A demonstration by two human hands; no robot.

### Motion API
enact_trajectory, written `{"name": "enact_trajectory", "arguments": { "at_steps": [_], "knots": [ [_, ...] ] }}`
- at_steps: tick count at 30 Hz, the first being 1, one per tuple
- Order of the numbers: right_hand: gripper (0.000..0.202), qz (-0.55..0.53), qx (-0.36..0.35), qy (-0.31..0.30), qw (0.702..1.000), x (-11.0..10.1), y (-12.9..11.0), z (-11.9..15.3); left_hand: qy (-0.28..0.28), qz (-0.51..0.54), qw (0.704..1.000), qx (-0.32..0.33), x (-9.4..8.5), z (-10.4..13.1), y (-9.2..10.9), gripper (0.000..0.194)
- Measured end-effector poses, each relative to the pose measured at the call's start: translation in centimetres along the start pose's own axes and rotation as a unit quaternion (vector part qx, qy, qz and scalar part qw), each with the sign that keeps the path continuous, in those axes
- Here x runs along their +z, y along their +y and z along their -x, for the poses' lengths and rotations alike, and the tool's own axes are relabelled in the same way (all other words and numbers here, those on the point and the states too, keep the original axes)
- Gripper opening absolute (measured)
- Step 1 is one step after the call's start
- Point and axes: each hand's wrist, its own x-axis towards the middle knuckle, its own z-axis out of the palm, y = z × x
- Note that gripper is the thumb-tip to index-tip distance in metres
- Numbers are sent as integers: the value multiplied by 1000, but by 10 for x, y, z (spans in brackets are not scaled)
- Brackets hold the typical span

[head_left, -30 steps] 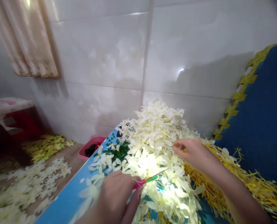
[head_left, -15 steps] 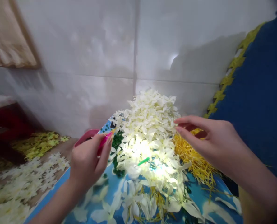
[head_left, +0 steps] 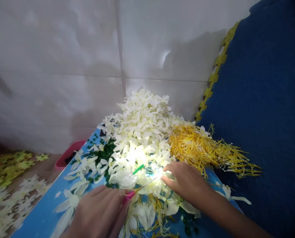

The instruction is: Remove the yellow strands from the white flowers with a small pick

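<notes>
My left hand [head_left: 102, 211] is closed around a pink-handled tool [head_left: 129, 195] with a thin metal shaft pointing right. Fine yellow strands lie at the base of that shaft. Just past the shaft's tip is my right hand [head_left: 184, 183], its thumb and forefinger apart and nothing visible between them. Beneath both hands, white artificial petals [head_left: 144, 122] rise in a heap on a blue tabletop [head_left: 45, 201]. A small clear round dish [head_left: 126, 179] and a green stick [head_left: 138, 169] lie among the petals under a bright spot of light.
Yellow strands [head_left: 199, 148] are piled at the right, spilling over the table edge. Small green pieces [head_left: 105, 152] lie left of the heap. A pink basin [head_left: 69, 153] and yellow and white flowers [head_left: 18, 195] are on the floor. A blue foam mat [head_left: 256, 99] leans right.
The view has swung right. My left hand has come in toward the middle with the pink-handled tool, turning its shaft rightward. My right hand has dropped from beside the heap to near the tool's tip.
</notes>
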Motion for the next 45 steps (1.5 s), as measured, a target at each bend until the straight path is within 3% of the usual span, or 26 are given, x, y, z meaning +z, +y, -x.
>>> {"name": "enact_trajectory", "arguments": {
  "at_steps": [3,6,8,10,13,16,19,25,30,36,40,45],
  "knots": [
    [14,-23,10,21,999,10,1,-3,-9,12,1000,-14,4,0,2,13],
    [18,-51,14,60,997,4,4,-3,-13,14,999,-31,9,3,2,14],
    [19,-139,15,90,986,-2,5,-1,-7,16,999,-43,12,6,2,14],
    [21,-302,17,96,948,-7,4,2,-4,22,998,-55,16,10,1,14],
    [24,-513,29,49,856,-8,-2,7,-8,28,997,-65,19,15,1,14],
    [26,-605,48,-18,795,-6,-8,10,-6,26,997,-67,19,15,1,16],
    [30,-641,59,-57,763,-4,-11,12,-3,21,998,-53,16,8,1,14],
    [26,-640,21,-80,764,3,-9,13,-35,26,999,-22,14,6,0,15],
    [28,-638,28,-94,764,7,-12,15,13,24,998,-48,23,16,4,16],
    [27,-655,7,-98,749,11,-17,17,28,-1,999,-29,22,7,8,21],
    [29,-641,0,-69,765,11,-18,18,22,-4,1000,-21,22,4,8,21],
    [32,-616,-2,-81,784,7,-19,19,34,7,999,-33,24,5,9,19]
  ]
}}
